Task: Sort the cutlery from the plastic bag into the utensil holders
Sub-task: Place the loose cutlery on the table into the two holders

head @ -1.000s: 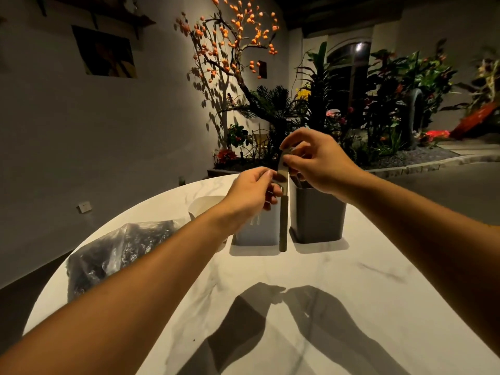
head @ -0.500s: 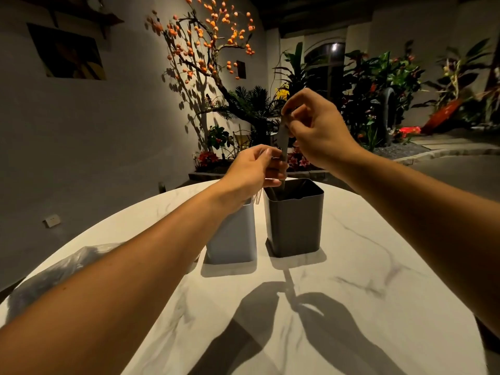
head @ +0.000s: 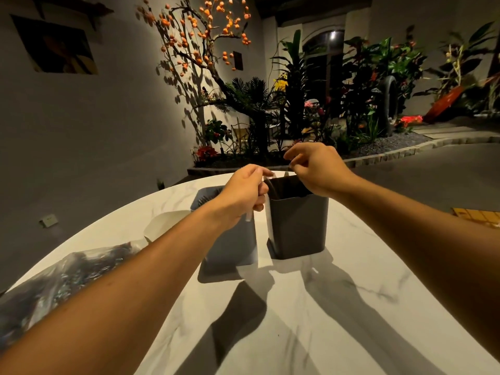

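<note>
Two utensil holders stand side by side at the far middle of the marble table [head: 311, 320]: a light grey holder [head: 232, 239] with fork tines showing at its rim, and a dark grey holder [head: 297, 226] to its right. My left hand [head: 243, 193] hovers between them, gripping a pale plastic utensil [head: 248, 216] whose end pokes out below the fist. My right hand [head: 313, 169] sits over the dark holder's rim, fingertips pinching the top of a knife [head: 286, 173] that stands inside it. The plastic bag [head: 67, 272] of cutlery lies at the left edge, partly hidden by my left arm.
A white holder [head: 165, 221] stands left of the grey one, behind my left forearm. Beyond the table's far edge lie a planted bed and a wall. A yellow patterned object [head: 476, 216] shows at the right past the table edge.
My right hand has lowered the knife from above the table down into the dark holder. The left hand stayed beside the holders with its utensil. The view has tilted and shifted.
</note>
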Available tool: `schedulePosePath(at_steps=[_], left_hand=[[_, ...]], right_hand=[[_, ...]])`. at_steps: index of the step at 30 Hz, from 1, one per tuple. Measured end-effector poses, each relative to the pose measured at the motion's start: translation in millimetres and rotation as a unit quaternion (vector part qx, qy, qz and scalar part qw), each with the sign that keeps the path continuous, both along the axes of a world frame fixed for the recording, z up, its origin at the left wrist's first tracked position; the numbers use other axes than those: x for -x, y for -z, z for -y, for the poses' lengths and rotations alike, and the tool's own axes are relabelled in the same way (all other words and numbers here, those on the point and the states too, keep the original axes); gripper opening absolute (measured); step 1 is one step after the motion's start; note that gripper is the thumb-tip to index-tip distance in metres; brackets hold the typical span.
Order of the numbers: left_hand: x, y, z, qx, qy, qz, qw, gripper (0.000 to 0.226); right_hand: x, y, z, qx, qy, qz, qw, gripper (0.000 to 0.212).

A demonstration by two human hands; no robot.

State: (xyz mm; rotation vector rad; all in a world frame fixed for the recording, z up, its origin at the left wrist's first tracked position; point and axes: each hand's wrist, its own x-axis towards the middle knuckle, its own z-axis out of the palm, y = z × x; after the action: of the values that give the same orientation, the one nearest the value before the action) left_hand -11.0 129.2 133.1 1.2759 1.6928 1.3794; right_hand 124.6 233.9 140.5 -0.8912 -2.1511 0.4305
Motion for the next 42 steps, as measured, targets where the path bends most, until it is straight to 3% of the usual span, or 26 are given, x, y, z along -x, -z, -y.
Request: schedulePosePath(at_steps=[4, 6, 9, 14, 19, 25, 33, 37, 42], left_hand=[[9, -4, 7, -0.008, 0.029, 0.147, 0.989, 0.020], [14, -5, 14, -0.008, 0.039, 0.168, 0.985, 0.040], [21, -7, 27, -0.011, 0.054, 0.158, 0.986, 0.065], [42, -9, 50, -0.016, 0.055, 0.149, 0.987, 0.077], [75, -10, 72, -0.043, -0.037, 0.045, 0.997, 0.072], [120, -5, 98, -0.099, -0.156, -0.029, 0.982, 0.026], [157, 15, 118, -0.066, -0.186, -0.025, 0.980, 0.031], [172, 30, 117, -0.006, -0.202, -0.050, 0.978, 0.033], [187, 41, 115, 0.007, -0.206, -0.055, 0.977, 0.037]], right_hand=[[12, -11, 15, 0.019, -0.074, -0.019, 0.997, 0.018], [20, -18, 30, 0.051, -0.146, -0.011, 0.988, 0.020], [35, -25, 47, 0.053, -0.184, -0.008, 0.981, 0.018], [62, -29, 67, 0.067, -0.202, -0.021, 0.977, 0.009], [96, -31, 87, 0.017, -0.191, -0.010, 0.981, 0.011], [133, -23, 107, -0.047, -0.172, 0.001, 0.984, 0.010], [183, 5, 121, -0.185, -0.140, 0.079, 0.970, 0.011], [206, 18, 122, -0.174, -0.133, 0.087, 0.972, 0.012], [228, 17, 121, -0.149, -0.149, 0.081, 0.974, 0.014]])
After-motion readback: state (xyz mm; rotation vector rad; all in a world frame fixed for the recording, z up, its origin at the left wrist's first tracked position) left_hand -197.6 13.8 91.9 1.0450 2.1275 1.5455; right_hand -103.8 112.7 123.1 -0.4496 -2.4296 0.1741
